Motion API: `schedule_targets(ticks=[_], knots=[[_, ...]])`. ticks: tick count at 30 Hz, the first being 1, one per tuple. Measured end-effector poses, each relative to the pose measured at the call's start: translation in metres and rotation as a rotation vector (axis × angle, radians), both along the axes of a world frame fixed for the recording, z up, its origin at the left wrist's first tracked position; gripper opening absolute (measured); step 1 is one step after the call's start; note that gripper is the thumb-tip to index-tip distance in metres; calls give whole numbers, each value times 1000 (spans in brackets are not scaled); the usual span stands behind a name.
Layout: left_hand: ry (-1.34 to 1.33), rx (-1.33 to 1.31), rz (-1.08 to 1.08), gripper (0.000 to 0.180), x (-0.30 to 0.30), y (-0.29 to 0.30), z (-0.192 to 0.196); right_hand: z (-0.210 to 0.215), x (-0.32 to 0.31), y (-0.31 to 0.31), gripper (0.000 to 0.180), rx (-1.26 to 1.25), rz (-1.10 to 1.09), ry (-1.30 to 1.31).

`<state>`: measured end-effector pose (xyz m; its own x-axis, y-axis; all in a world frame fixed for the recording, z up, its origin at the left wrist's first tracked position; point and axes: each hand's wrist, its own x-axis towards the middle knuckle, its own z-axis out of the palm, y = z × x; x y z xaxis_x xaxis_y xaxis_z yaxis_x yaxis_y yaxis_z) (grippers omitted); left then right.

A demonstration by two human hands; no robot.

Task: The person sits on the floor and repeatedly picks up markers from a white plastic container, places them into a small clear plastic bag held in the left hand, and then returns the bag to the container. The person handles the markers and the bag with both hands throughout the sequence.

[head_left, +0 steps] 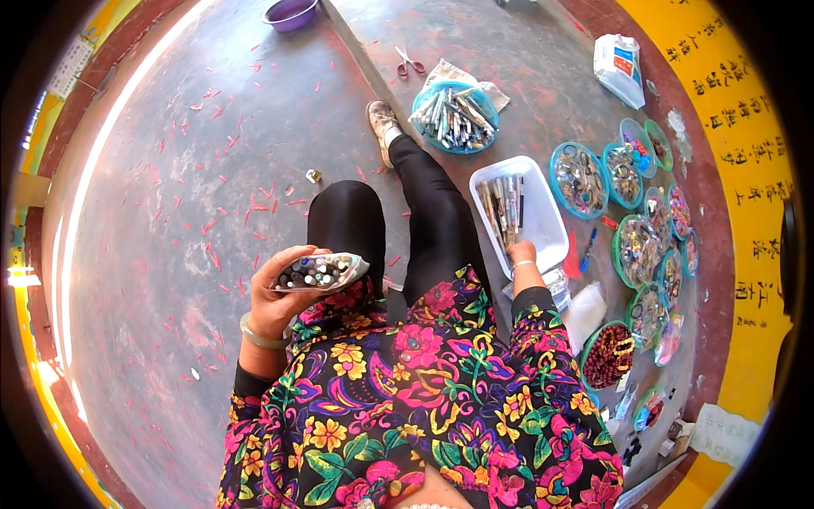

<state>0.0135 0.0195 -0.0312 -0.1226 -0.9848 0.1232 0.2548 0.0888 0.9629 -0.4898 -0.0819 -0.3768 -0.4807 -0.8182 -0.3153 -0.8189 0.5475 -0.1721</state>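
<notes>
The clear bag of small tubes (320, 271) lies roughly sideways, long axis left to right, open end with the tube tips facing up at the camera. The left hand (275, 297) has it in a full grip from below, fingers wrapped around it, above the knee. The right hand (521, 254) reaches into the near end of the white rectangular tray (543, 222) on the floor (153, 212); can't tell if it's pinching anything. Round blue dishes (579, 178) crowd the right side, with loads of bare floor to the left.
</notes>
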Motion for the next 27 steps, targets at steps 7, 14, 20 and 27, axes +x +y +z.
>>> schedule_targets(ticks=[7, 14, 20, 27], knots=[[-14, -10, 11, 49, 0, 1, -3, 53, 8, -5, 10, 245, 187, -72], [-41, -22, -1, 48, 1, 1, -2, 114, 18, 53, 21, -522, -628, -846], [-32, -12, -4, 48, 1, 2, -4, 162, 19, 72, 17, -802, -669, -1197], [-21, -1, 2, 46, 2, 3, -4, 231, 37, 46, 19, -896, -465, -1772]])
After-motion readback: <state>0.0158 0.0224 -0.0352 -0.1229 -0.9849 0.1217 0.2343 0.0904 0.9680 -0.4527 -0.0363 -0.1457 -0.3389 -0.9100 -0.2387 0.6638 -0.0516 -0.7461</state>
